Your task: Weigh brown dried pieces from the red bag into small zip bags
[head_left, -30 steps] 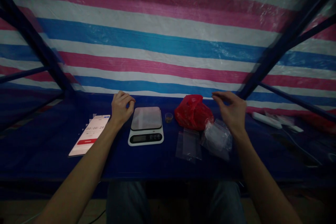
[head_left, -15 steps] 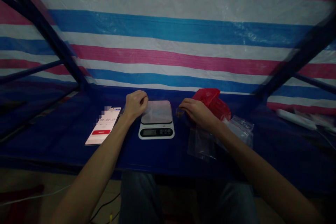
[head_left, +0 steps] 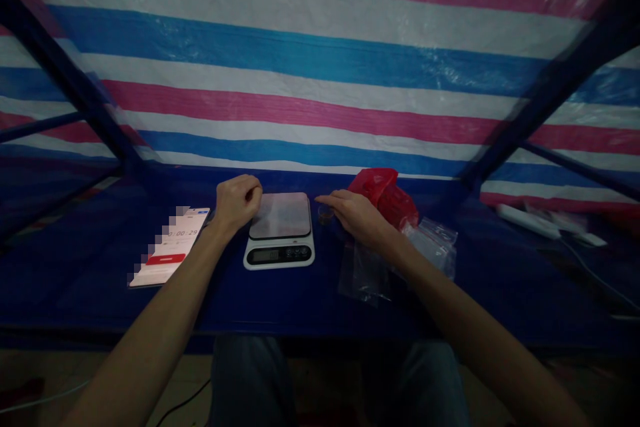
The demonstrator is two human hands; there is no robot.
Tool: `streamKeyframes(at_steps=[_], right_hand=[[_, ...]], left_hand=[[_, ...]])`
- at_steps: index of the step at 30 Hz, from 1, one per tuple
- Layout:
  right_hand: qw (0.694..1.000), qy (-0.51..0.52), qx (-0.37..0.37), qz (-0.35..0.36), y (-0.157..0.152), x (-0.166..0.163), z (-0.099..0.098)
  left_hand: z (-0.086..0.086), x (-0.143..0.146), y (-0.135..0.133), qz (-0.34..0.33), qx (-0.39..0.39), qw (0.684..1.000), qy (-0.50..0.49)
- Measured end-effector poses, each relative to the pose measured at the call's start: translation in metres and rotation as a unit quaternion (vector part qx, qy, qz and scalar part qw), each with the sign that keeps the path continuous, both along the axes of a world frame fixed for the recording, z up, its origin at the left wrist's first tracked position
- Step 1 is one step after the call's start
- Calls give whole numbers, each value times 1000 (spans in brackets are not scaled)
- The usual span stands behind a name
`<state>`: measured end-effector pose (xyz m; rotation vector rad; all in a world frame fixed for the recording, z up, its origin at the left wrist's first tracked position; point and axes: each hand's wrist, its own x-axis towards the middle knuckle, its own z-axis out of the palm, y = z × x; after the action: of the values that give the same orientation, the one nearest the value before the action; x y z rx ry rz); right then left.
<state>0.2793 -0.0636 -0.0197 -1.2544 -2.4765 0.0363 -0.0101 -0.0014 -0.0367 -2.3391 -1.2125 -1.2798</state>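
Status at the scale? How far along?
Looks early. Done: nothing clearly yet; the phone timer reads 0:00:29. In hand: the right hand is at the small amber jar, not clearly gripping it, and the left hand is loosely closed beside the digital scale. Left: the jar is off the scale; the red plastic bag and clear zip bags lie nearby, seemingly unused.
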Motion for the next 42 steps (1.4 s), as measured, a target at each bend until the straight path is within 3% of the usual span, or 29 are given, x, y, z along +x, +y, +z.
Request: streamKeyframes(at_steps=[3, 6, 8, 11, 12, 14, 16, 17, 19, 23, 28, 35, 42], right_hand=[[997, 72, -13, 15, 0, -4, 2], [984, 174, 13, 34, -9, 1, 17], [962, 265, 68, 21, -22, 18, 37], [909, 384, 154, -53, -41, 63, 66], [912, 379, 140, -70, -43, 79, 72], [958, 276, 12, -76, -38, 103, 74], [984, 135, -108, -41, -23, 110, 62], [988, 92, -121, -17, -15, 108, 53], [996, 16, -89, 12, 1, 98, 34], [999, -30, -5, -32, 12, 92, 12], [998, -33, -20, -39, 2, 110, 13], [993, -83, -41, -68, -4, 109, 12], [991, -107, 16, -85, 3, 127, 10]], left_hand=[[-1, -1, 0, 11, -1, 1000, -5], [-2, -3, 0, 14, -6, 1000, -7], [-3, -5, 0, 19, -8, 1000, -10], [-3, -8, 0, 29, -6, 999, -21], [-3, -8, 0, 30, -2, 999, -24], [-3, -9, 1, 30, 7, 999, -24], [-3, -9, 2, 30, 15, 999, -17], [-4, -9, 2, 30, 17, 999, -13], [-5, -9, 3, 29, 19, 999, -8], [-7, -11, 3, 31, 12, 999, -19], [-7, -12, 3, 31, 7, 999, -24], [-5, -9, 2, 34, 2, 999, -13], [-5, 3, -8, 16, -30, 998, -47]])
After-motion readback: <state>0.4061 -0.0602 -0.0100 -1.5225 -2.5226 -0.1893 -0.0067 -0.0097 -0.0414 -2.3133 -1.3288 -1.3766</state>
